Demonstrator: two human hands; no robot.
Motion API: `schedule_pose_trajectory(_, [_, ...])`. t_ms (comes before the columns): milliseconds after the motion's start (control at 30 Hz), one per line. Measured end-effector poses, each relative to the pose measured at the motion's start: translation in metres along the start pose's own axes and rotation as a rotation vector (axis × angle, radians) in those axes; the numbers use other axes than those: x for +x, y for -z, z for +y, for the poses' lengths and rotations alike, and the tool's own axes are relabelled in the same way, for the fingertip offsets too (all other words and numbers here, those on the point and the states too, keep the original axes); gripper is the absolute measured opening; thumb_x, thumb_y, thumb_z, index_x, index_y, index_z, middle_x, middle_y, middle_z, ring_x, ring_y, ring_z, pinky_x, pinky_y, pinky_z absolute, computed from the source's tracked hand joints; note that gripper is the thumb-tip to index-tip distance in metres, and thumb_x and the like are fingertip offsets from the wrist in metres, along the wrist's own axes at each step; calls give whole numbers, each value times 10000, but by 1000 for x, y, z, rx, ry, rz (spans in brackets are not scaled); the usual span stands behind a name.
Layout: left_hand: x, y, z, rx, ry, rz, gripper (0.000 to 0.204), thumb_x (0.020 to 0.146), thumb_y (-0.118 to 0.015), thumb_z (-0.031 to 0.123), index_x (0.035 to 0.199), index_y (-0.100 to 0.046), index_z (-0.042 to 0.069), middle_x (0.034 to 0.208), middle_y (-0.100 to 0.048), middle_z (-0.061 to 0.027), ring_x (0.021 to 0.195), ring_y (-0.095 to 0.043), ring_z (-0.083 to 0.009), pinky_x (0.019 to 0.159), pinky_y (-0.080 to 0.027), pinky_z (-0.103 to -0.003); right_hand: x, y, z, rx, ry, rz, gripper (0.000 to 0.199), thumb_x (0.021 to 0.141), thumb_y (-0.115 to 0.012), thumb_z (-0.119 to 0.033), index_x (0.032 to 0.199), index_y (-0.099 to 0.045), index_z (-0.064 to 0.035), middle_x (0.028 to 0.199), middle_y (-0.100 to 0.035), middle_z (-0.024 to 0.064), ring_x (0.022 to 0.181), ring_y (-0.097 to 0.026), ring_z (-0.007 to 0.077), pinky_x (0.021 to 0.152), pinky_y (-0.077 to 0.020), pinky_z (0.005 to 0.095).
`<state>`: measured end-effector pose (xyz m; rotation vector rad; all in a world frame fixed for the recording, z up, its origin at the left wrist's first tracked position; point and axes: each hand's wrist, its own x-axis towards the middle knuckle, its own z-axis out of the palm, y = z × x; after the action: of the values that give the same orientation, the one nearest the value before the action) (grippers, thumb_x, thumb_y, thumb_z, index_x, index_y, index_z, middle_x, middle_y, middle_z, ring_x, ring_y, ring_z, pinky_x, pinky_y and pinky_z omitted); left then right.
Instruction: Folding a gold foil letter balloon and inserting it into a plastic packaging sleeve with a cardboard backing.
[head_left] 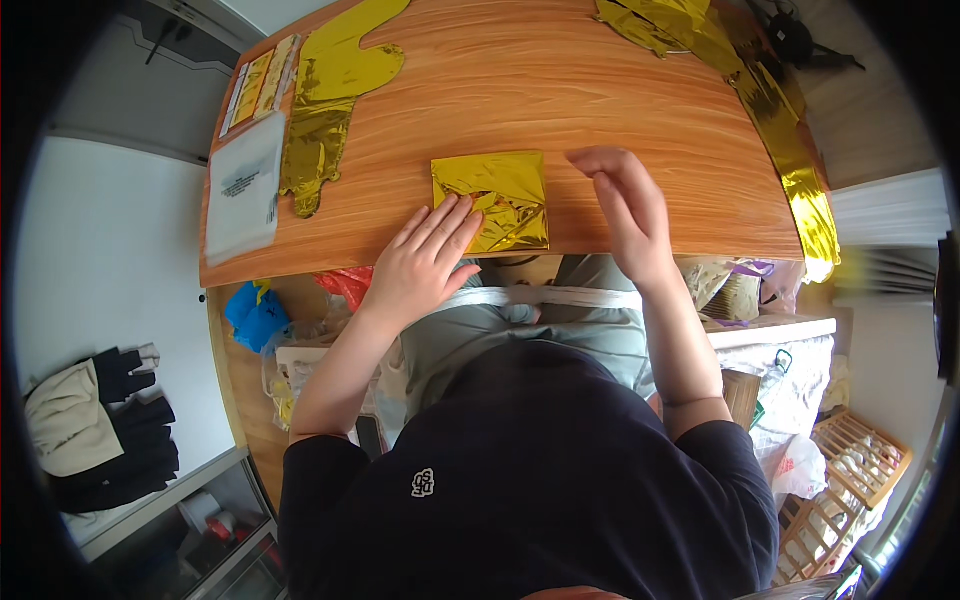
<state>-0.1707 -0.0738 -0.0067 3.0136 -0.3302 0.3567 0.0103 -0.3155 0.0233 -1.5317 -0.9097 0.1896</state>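
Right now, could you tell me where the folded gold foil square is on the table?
In the head view, the folded gold foil square lies near the wooden table's front edge, under the left hand's fingertips, with the right hand just beside it.

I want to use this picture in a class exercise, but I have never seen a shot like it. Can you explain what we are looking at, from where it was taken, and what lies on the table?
A head-worn fisheye camera looks down, so straight edges bend. No machine: these are the person's own bare hands. The left hand lies flat on a folded gold foil square near the front edge of the wooden table. The right hand hovers open beside it, holding nothing. Farther left lie a flat gold foil balloon and a clear plastic bag; more gold foil trails along the right edge.
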Motion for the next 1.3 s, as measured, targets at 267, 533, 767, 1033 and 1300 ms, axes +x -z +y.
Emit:
schedule_pose_trajectory(267, [3, 0, 3, 4, 13, -5, 671, 929, -719, 350, 1492, -515, 47, 1567, -511, -138, 1462, -476, -305, 1191, -403, -478, -35, -34, -11, -550, 565, -182, 415, 762, -742, -44, 1176, -737, -64, 1185, -708, 101, 1099, -687, 296, 901, -561, 407])
schedule_pose_trajectory(533, [2, 3, 2, 24, 6, -47, 675, 938, -698, 312, 1503, -503, 0, 1605, -465, -146, 1478, -459, -300, 1216, -366, -479, -40, -78, 3, -766, 341, -217, 528, 889, -749, -224, 1383, -631, -79, 1349, -650, 99, 1305, -604, 287, 1110, -491, 451])
schedule_pose_trajectory(767, [-4, 10, 0, -150, 42, -15, 773, 965, -665, 266, 1592, -322, -31, 1617, -441, -183, 1499, -422, -330, 1234, -325, -486, -40, -86, 7, -828, 356, -184, 513, 903, -748, -264, 1374, -631, -97, 1326, -656, 64, 1255, -620, 286, 1059, -512, 435])
schedule_pose_trajectory(1033, [-8, 11, -24, -1357, 163, 116, 758, 1128, -424, 346, 1655, 43, 66, 1667, -303, -279, 1525, -363, -416, 1247, -250, -516, -38, -96, 9, -987, 378, -149, 473, 882, -759, -297, 1343, -668, -242, 1206, -635, 12, 1186, -587, 248, 985, -489, 437])
schedule_pose_trajectory(1300, [-1, 74, -94, -668, 476, 363, 395, 1039, -620, 160, 1419, -584, 57, 1405, -648, -136, 1289, -638, -262, 1042, -508, -377, -37, -90, -1, -1004, 406, -182, 492, 820, -716, -146, 1298, -707, -264, 1184, -605, 15, 1177, -573, 249, 946, -479, 425])
